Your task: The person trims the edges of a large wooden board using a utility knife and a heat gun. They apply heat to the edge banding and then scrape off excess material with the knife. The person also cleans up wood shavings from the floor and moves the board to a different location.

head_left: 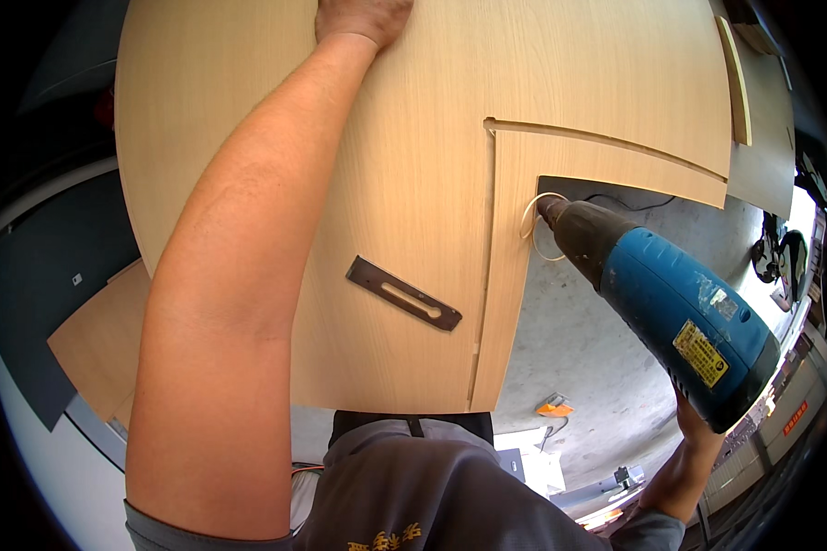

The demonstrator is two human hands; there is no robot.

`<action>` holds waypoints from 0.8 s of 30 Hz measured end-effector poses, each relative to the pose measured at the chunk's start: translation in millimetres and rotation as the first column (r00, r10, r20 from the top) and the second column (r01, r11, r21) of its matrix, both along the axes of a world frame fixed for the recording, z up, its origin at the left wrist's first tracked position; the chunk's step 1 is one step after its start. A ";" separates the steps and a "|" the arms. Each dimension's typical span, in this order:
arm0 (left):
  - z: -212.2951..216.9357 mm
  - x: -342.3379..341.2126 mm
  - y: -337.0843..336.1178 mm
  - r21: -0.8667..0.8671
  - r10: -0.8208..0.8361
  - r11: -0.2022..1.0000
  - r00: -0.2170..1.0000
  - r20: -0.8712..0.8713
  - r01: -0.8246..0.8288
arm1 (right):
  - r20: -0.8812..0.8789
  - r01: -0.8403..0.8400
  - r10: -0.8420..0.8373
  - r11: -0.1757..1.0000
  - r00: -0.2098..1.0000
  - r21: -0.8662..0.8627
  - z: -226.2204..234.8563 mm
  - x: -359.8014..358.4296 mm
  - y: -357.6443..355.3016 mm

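Blue heat gun (685,303) held in right hand (695,415), fingers mostly hidden behind the tool body. Dark nozzle (548,209) sits at the inner corner of the cutout in the wood-grain board (413,184), beside a looped pale strip (527,220). Left hand (366,18) over the board's far part; fingers cropped, cannot tell if spread or curled. Dark slotted blade (366,274) lies on the board, left of the groove (490,257).

The power tool (675,298) is blue and black with a yellow label (700,354); the board (404,184) shows pale wood grain; the slotted blade (408,291) is dark brown.
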State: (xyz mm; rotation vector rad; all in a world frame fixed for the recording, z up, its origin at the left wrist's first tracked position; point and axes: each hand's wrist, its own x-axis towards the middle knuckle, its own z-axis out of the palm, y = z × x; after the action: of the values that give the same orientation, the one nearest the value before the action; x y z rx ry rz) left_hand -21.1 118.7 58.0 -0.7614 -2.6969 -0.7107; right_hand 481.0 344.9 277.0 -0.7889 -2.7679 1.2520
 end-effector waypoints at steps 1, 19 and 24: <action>0.0 0.1 0.6 0.002 -0.002 1.000 1.000 0.000 0.002 | -0.006 -0.019 0.020 1.000 1.000 0.021 0.5 -1.0 -1.2; 3.9 2.0 1.9 -0.028 0.018 0.999 0.999 0.047 -0.016 | -0.038 -0.061 0.063 0.998 0.997 0.035 -3.1 -8.3 -10.5; 3.9 1.4 2.2 -0.025 0.012 1.000 0.999 0.049 -0.011 | -0.046 -0.063 0.065 0.996 0.997 0.063 -3.2 -0.3 -9.2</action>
State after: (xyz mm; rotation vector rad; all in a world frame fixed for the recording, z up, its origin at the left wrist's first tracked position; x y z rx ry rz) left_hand -19.7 120.9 61.9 -0.7432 -2.7564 -0.7036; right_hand 480.7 335.7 273.8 -0.6622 -2.7994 1.1728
